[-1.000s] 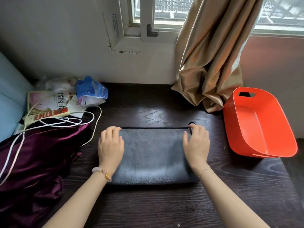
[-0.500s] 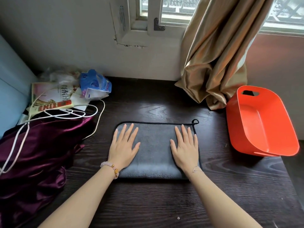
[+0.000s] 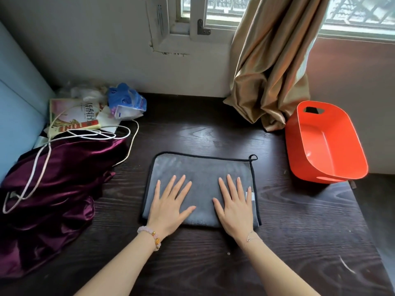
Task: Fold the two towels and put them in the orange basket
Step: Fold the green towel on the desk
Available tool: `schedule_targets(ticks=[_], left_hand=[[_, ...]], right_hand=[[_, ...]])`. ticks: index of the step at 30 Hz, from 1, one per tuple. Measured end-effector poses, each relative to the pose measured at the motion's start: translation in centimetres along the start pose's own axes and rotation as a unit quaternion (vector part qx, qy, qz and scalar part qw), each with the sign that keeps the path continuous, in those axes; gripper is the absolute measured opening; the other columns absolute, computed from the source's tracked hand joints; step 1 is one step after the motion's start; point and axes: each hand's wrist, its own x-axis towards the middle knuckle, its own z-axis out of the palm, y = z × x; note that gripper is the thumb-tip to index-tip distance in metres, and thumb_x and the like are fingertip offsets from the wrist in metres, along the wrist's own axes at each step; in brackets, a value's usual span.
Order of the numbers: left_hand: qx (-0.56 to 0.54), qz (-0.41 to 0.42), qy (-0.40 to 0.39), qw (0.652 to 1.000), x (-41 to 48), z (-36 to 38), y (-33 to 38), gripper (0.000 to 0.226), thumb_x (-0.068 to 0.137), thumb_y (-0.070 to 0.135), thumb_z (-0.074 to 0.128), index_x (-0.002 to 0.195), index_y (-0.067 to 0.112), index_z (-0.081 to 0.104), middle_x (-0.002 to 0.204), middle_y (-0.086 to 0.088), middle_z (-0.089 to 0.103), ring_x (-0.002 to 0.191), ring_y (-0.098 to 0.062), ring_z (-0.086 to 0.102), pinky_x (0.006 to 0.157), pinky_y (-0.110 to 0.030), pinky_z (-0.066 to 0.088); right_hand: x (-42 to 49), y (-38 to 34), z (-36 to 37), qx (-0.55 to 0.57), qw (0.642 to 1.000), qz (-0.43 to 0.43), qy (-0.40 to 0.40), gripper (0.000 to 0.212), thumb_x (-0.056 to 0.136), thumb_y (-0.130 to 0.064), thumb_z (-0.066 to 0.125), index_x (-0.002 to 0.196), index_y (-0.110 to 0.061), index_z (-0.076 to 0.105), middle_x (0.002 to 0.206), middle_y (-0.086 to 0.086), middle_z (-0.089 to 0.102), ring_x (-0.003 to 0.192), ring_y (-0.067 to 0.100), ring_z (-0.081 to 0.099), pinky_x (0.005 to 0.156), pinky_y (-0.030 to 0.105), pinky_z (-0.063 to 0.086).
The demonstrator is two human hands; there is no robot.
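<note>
Grey towel (image 3: 203, 174): folded into a flat rectangle with black piped edging, long side running left to right.
Towel loop (image 3: 253, 157): a small black hanging loop sticks out at the far right corner.
Towel position: flat on the middle of the dark wood-grain worktop (image 3: 213, 265).
Orange basket (image 3: 299, 133): glossy plastic tub with a cut-out handle slot at its far end, tipped so its mouth faces left.
Basket position: right side of the worktop, apart from the towel.

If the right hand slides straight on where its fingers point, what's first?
The right hand first crosses the black far hem of the grey towel, then bare table; the curtain probably lies just right.
</note>
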Motion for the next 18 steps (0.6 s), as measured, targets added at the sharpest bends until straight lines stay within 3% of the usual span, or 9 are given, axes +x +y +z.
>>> schedule_targets(ticks=[6, 11, 18], left_hand=[[0.001, 0.003, -0.013, 1.000, -4.7, 0.3, 1.3, 0.069, 0.090, 0.065, 0.012, 0.145, 0.026, 0.027, 0.153, 0.002, 0.027, 0.142, -0.019, 0.014, 0.110, -0.054, 0.011], [-0.022, -0.052, 0.005, 0.998, -8.0, -0.4, 4.1, 0.066, 0.088, 0.059, 0.029, 0.141, 0.020, 0.037, 0.151, -0.001, 0.033, 0.141, -0.020, 0.017, 0.110, -0.055, 0.007], [-0.025, -0.047, -0.017, 0.998, -10.3, 0.4, 5.6, 0.062, 0.087, 0.054, 0.031, 0.141, 0.024, 0.035, 0.149, 0.002, 0.037, 0.139, -0.020, 0.023, 0.110, -0.052, 0.013]], right_hand=[[-4.4, -0.3, -0.2, -0.005, 1.000, 0.001, -0.014, 0.058, 0.092, -0.051, 0.031, 0.145, -0.028, 0.031, 0.152, -0.001, 0.033, 0.142, 0.021, 0.014, 0.113, 0.048, 0.005], [-8.4, -2.8, -1.2, 0.025, 0.999, -0.018, 0.022, 0.056, 0.089, -0.043, 0.038, 0.140, -0.019, 0.043, 0.150, 0.005, 0.037, 0.142, 0.025, 0.019, 0.114, 0.047, 0.006], [-11.9, -4.2, -0.4, 0.017, 0.999, -0.023, -0.029, 0.056, 0.089, -0.045, 0.038, 0.141, -0.025, 0.041, 0.147, -0.002, 0.041, 0.139, 0.019, 0.023, 0.113, 0.046, 0.009]])
